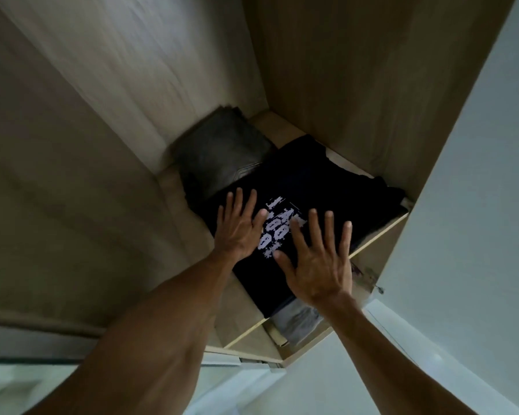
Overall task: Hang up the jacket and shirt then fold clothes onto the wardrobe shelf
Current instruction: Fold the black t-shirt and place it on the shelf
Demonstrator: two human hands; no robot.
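A folded black T-shirt (318, 187) with a white print lies on the wooden wardrobe shelf (237, 322). My left hand (237, 229) rests flat on its left part, fingers spread. Flat on the shirt's near right part lies my right hand (318, 265), fingers also apart. Neither hand grips anything. Behind the shirt, in the back left corner of the shelf, sits a folded dark grey garment (222, 151) that looks like jeans. Under the shelf's front edge a grey folded cloth (297, 322) shows on a lower level.
Wooden wardrobe walls close in the shelf on the left (72, 175), back (168, 55) and right (357, 70). A pale wardrobe door or panel (477, 205) stands at the right. A strip of bare shelf (276, 124) shows behind the black shirt.
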